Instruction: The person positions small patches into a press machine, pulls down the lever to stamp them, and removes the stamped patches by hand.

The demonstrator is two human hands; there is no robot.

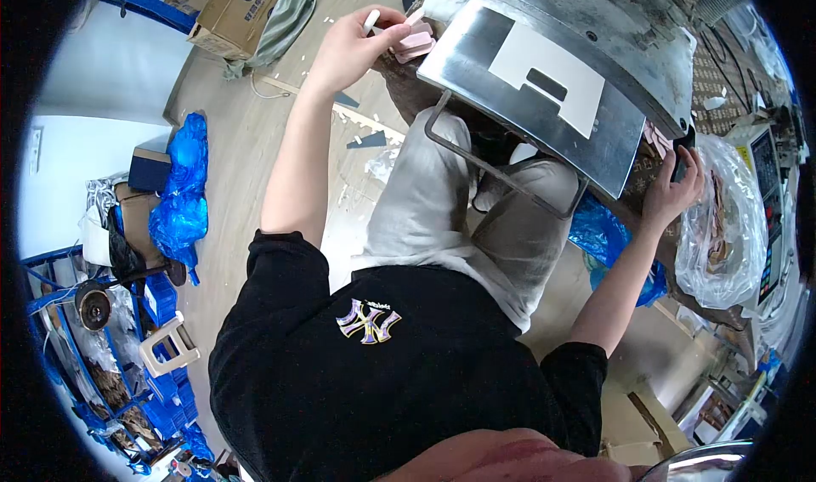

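A metal plate [450, 61] slopes across the machine in front of my knees. A white sheet [544, 61] with a slot and a notch cut in it lies flat on the plate. My left hand [353, 44] is at the plate's left end, its fingers closed around a small white piece [371, 21]. Pink pieces [414, 43] are stacked right beside those fingers. Off the plate's right end, my right hand [676, 189] has curled fingers against a small black part [682, 149]. The exact grip there is partly hidden.
The machine's heavy metal block [586, 23] stands behind the plate, and a bent metal bar [493, 169] crosses above my knees. A clear plastic bag [721, 227] and a keypad device [769, 201] are at the right. Scraps litter the floor.
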